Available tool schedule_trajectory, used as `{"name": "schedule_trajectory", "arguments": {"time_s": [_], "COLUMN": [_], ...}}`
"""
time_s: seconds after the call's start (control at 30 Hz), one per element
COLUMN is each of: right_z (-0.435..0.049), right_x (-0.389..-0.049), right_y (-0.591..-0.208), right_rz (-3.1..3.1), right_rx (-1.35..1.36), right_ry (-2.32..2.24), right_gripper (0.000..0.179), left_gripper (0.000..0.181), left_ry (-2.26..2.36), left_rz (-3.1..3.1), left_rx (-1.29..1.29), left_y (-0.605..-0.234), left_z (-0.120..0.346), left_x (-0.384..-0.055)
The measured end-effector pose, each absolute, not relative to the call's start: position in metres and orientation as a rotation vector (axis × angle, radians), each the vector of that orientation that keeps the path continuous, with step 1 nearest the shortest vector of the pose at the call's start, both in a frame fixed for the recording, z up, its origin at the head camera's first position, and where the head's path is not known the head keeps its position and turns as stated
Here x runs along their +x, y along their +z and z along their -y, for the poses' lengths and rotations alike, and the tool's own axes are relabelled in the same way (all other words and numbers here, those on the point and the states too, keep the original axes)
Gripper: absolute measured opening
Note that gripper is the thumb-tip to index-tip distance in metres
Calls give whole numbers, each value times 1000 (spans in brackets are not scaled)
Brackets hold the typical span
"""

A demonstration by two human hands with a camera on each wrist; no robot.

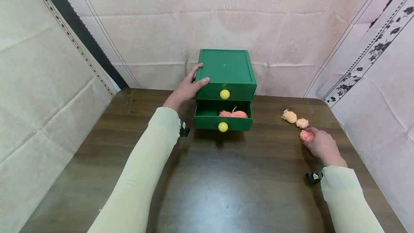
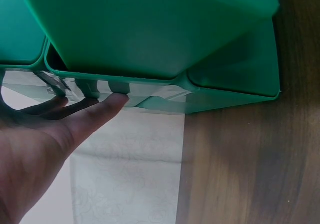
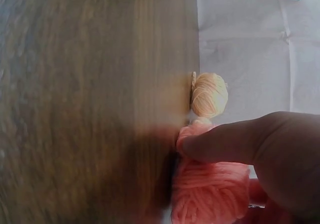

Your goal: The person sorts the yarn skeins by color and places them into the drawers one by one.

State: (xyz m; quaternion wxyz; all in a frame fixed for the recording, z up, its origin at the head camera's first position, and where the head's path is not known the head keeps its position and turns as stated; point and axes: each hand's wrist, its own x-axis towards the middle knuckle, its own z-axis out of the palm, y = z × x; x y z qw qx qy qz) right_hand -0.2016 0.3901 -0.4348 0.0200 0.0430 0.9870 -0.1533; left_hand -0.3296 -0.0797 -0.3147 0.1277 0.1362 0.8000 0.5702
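My right hand [image 1: 323, 146] pinches a pink ball of yarn [image 1: 306, 136] low over the right side of the table; the right wrist view shows the thumb laid across the yarn [image 3: 210, 194]. Just beyond it lie two pale orange balls of yarn, a farther one [image 1: 290, 117] and a nearer one [image 1: 302, 123]. With fingers fairly straight, my left hand [image 1: 186, 88] rests against the left side of a green drawer unit [image 1: 226, 67], thumb at its upper front edge. The unit's lower drawer [image 1: 207, 122] is pulled out and holds pink yarn [image 1: 237, 114]. Its upper drawer is closed.
Yellow round knobs sit on the upper drawer [image 1: 224, 94] and the lower one [image 1: 223, 127]. The unit stands at the back of a dark wooden table [image 1: 258, 175]. Pale creased cloth [image 1: 145, 28] hangs behind and on both sides.
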Motion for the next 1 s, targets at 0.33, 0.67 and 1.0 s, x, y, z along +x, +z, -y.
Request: {"name": "schedule_trajectory", "arguments": {"time_s": [0.33,0.67,1.0], "right_z": [-386,-382,-376], "right_x": [-199,-199,-199], "right_y": [-434,-432,-426], "right_rz": [-3095,-3098,-3098], "right_rx": [126,121,116], "right_ry": [-461,-488,-496], "right_gripper": [50,51,51], "left_gripper": [74,73,74], "left_ry": [1627,1637,1644], "left_rz": [-2334,-2326,-2319], "left_rx": [393,403,425], "left_y": [-303,-304,-305], "left_z": [78,79,79], "left_x": [-318,-319,-320]}}
